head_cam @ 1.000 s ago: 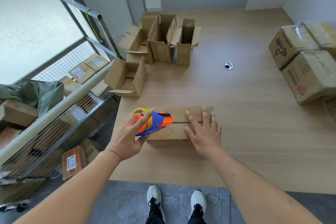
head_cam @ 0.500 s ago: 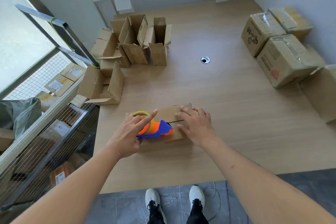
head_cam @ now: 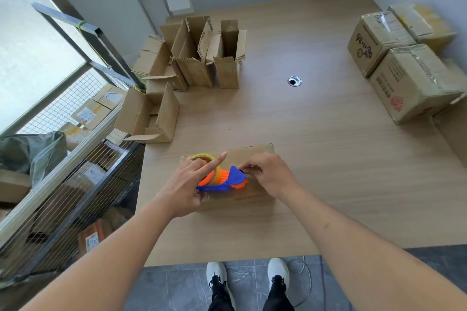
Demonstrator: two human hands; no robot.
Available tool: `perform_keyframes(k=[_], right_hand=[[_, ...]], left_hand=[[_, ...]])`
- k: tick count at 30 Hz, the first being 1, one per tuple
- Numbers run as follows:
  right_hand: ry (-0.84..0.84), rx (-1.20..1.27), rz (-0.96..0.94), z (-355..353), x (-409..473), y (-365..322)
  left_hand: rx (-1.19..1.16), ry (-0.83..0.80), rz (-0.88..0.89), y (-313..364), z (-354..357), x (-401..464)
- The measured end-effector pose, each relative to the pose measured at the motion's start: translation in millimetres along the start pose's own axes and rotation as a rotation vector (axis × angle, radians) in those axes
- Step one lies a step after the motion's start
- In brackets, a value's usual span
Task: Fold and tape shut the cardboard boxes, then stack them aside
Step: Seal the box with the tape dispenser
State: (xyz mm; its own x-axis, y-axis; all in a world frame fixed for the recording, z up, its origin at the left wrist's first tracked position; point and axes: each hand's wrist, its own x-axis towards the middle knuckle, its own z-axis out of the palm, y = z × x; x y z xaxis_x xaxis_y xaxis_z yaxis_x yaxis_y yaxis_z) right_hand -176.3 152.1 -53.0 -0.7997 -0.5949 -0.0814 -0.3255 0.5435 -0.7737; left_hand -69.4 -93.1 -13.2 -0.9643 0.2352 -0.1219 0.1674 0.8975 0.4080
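My left hand (head_cam: 185,184) grips the tape gun (head_cam: 221,178) on top of the box (head_cam: 249,156), pointer finger straight. My right hand (head_cam: 269,175) pinches the tape end by its nose. I should pull flat along the seam.

The flat brown cardboard box (head_cam: 242,159) on the counter is largely covered: the left hand (head_cam: 188,184) and the orange-and-blue plastic tape dispenser (head_cam: 222,179) hide its middle seam, so whether tape lies on it cannot be told. The right hand (head_cam: 271,175) has its fingertips (head_cam: 246,168) curled at the dispenser's blue nose; whatever they pinch there is too small to make out. The dispenser's handle is buried under the left palm. The printed brown cartons (head_cam: 404,68) at the right are blurred and cut by the frame edge, their lettering unreadable. Both arms run out of the bottom edge.
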Motion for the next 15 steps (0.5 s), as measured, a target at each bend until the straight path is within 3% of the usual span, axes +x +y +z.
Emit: perform_keyframes(k=[8,15], right_hand=[[0.054,0.078,0.157,5,3,-6],[0.076,0.210,0.226,1,6,-12]], left_hand=[[0.300,0.116,-0.048,27,7,4],[0.335,0.131,-0.037,29,8,-4]])
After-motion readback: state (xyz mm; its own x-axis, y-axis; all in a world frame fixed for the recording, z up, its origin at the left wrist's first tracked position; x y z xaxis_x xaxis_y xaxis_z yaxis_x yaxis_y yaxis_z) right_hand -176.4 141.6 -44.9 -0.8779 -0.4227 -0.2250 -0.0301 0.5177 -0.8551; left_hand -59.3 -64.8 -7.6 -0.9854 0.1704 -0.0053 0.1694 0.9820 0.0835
